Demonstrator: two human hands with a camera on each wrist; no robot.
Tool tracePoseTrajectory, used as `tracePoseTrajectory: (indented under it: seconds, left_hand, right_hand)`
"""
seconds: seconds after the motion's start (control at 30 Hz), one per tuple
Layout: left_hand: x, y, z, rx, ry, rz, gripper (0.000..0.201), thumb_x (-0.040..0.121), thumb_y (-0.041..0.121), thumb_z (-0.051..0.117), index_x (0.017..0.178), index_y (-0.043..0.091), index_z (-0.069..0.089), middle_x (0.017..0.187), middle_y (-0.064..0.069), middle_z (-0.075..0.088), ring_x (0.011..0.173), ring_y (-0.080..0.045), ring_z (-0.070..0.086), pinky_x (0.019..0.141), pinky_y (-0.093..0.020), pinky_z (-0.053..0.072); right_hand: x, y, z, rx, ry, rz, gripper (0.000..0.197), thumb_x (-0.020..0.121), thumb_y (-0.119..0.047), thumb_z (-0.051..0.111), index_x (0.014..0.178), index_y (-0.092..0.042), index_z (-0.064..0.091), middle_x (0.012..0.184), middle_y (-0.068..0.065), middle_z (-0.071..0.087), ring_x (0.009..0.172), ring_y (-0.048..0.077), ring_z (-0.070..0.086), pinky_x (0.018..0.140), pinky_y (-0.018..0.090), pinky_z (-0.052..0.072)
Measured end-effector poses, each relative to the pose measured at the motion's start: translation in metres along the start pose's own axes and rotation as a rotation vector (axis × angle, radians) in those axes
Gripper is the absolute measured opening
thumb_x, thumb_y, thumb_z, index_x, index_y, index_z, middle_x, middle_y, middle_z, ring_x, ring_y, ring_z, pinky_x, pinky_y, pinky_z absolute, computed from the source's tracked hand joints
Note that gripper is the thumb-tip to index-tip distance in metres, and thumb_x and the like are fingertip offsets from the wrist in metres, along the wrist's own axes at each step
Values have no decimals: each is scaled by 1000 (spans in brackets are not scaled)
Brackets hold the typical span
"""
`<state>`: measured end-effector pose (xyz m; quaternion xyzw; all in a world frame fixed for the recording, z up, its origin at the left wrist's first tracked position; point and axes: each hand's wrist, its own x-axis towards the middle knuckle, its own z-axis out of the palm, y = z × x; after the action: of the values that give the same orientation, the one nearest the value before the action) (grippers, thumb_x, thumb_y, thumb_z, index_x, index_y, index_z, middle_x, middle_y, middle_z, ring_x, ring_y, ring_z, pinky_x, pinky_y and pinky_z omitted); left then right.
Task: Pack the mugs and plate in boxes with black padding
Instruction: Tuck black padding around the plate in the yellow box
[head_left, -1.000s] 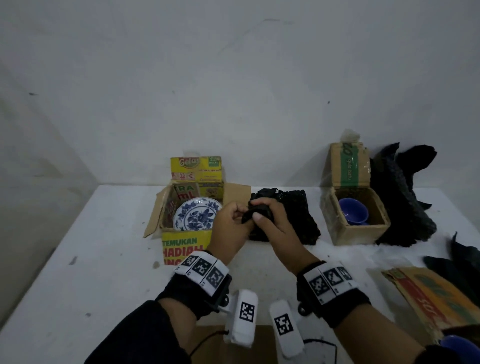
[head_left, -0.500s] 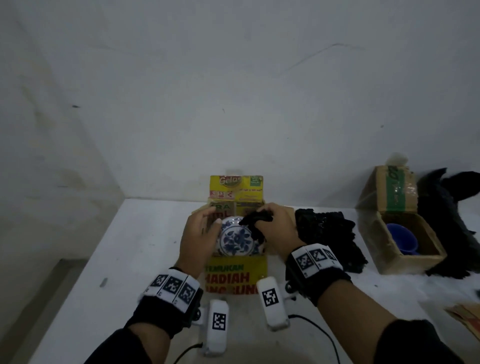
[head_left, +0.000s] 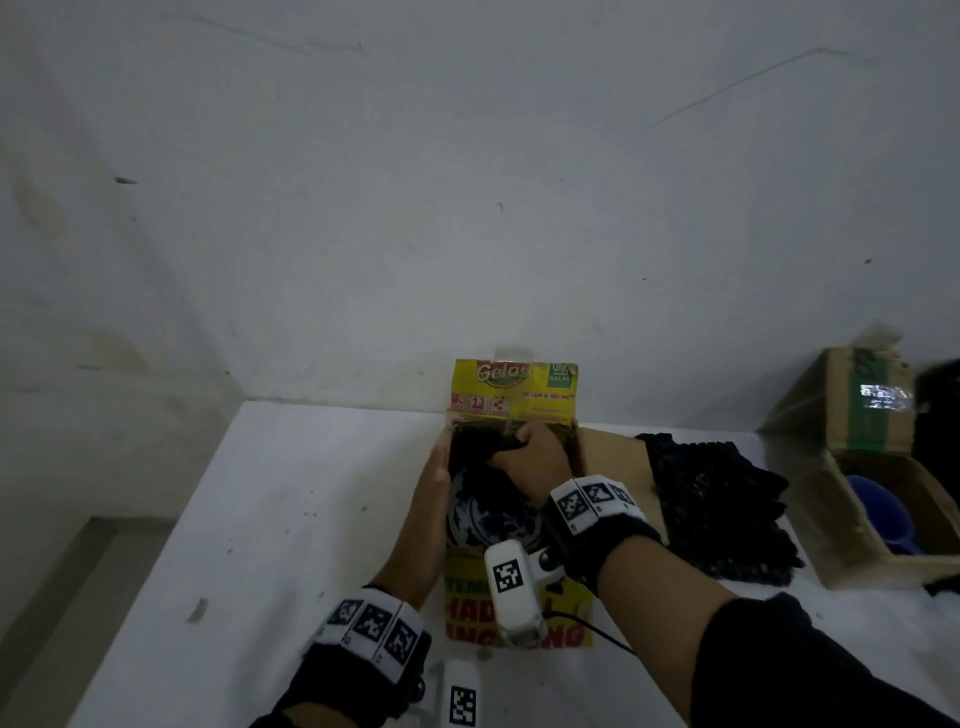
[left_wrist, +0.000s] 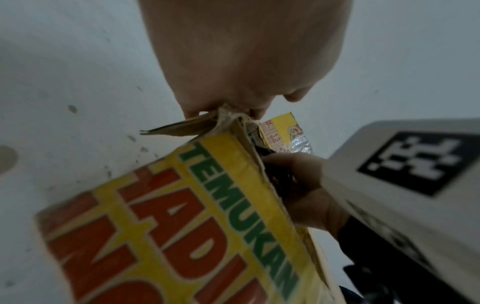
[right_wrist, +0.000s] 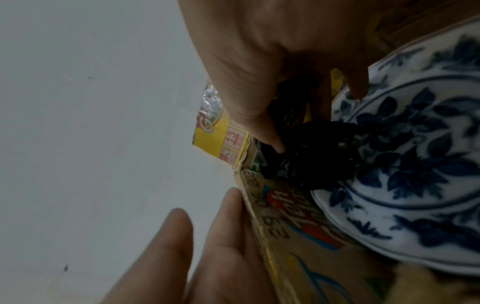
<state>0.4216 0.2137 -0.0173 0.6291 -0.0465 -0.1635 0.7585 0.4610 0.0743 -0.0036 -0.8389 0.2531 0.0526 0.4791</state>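
A blue-and-white floral plate (head_left: 485, 517) (right_wrist: 420, 164) lies inside the yellow printed box (head_left: 514, 387) (left_wrist: 182, 226). My right hand (head_left: 530, 457) (right_wrist: 272, 92) is inside the box and grips a wad of black padding (head_left: 475, 444) (right_wrist: 319, 152) at the plate's far edge. My left hand (head_left: 431, 488) lies flat, fingers (right_wrist: 221, 236) straight, against the outside of the box's left wall. At the far right a blue mug (head_left: 878, 512) sits in a plain brown box (head_left: 852, 499).
A heap of black padding (head_left: 717, 499) lies on the white table (head_left: 260, 519) between the two boxes, beside a folded-out brown flap (head_left: 613, 457). More black material (head_left: 940, 410) stands behind the brown box. A white wall rises just behind the boxes.
My right hand carried the black wad from in front of the box into it, over the plate's far side. My left hand moved to the box's left wall. The view shifted left.
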Motion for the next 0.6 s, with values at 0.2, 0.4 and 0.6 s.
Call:
tracePoseTrajectory:
  seconds: [0.2, 0.4, 0.6]
  left_hand:
    - [4, -17, -6, -24, 10, 19, 37, 100, 22, 15, 135, 34, 20, 143, 16, 30, 128, 1, 35, 103, -13, 35]
    - [5, -29, -13, 86, -15, 35, 78, 82, 67, 35, 147, 29, 14, 154, 16, 15, 141, 0, 18, 119, -39, 19]
    - [4, -34, -6, 36, 10, 88, 80, 82, 66, 40, 146, 25, 15, 152, 18, 17, 138, 5, 22, 114, -20, 25]
  right_hand:
    - [11, 0, 19, -167, -43, -110, 14, 77, -18, 68, 90, -15, 64, 96, 5, 65, 98, 22, 60, 75, 24, 44]
    - [7, 2, 11, -548, -343, -455, 31, 82, -23, 62, 112, -16, 61, 111, 8, 65, 100, 27, 61, 83, 37, 52]
    - [7, 15, 0, -1289, -457, -707, 73, 90, -19, 56, 150, -13, 15, 152, 11, 24, 129, 36, 38, 93, 46, 43]
